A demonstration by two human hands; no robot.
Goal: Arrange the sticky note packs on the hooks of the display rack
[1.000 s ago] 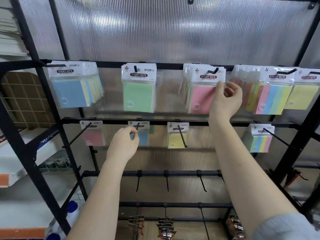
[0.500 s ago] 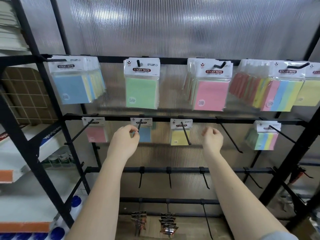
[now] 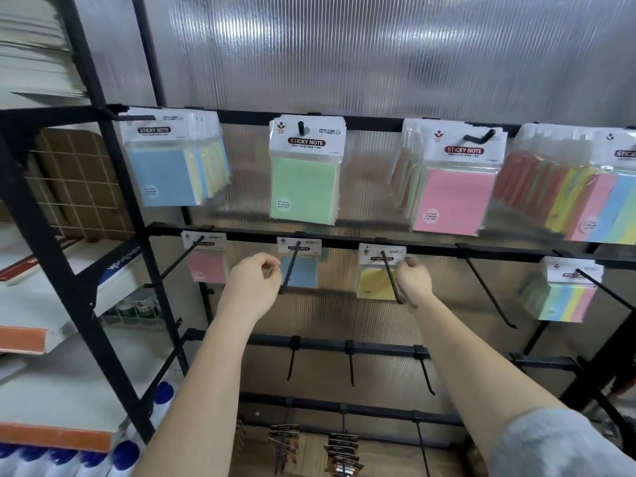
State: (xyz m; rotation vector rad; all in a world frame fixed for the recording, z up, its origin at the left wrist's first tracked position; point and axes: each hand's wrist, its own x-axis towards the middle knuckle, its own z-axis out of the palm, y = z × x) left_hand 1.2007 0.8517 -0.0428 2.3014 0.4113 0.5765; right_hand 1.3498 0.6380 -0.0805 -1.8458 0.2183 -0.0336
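While the top row hangs full of sticky note packs (image 3: 303, 170), the middle row holds single packs, one hook (image 3: 485, 287) bare. Lower hooks remain empty. Both hands, left (image 3: 253, 287) and right (image 3: 413, 280), curl loosely, gripping nothing.

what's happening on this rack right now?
A person is sorting sticky note packs on a black display rack. Both hands are up at the middle row: the left hand is beside the hook holding the blue pack, the right hand beside the hook with the yellow pack. Neither grip is visibly closed on a pack. The top row is full, and the hook right of the yellow pack is bare.
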